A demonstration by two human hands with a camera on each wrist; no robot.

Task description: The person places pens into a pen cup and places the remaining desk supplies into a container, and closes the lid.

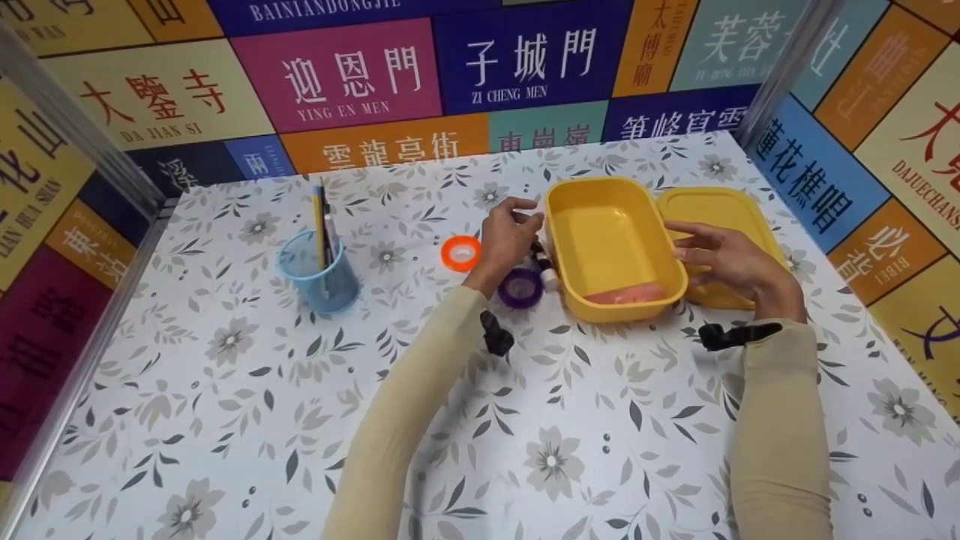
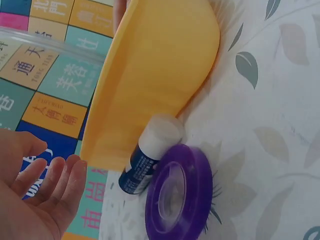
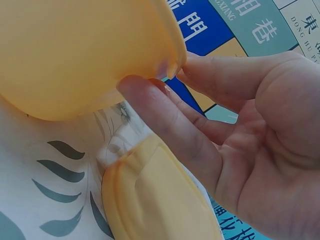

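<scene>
A yellow plastic box (image 1: 600, 232) stands without its lid on the table, a pinkish-red item (image 1: 628, 293) lying along its near inner side. My left hand (image 1: 508, 238) hovers by the box's left rim with loosely bent fingers, holding nothing. Close below it are a glue stick (image 2: 150, 154) with a white cap and a roll of tape on a purple ring (image 2: 179, 195), both beside the box wall. On the other side, my right hand (image 3: 235, 130) touches the box's outer wall and rim with fairly straight fingers. The yellow lid (image 1: 724, 214) lies under that hand.
An orange tape roll (image 1: 459, 253) lies left of my left hand. Farther left stands a light blue mesh cup (image 1: 322, 281) holding pens and pencils. The table (image 1: 480, 450) has a floral cover, with printed panels (image 1: 337, 75) rising behind and at both sides.
</scene>
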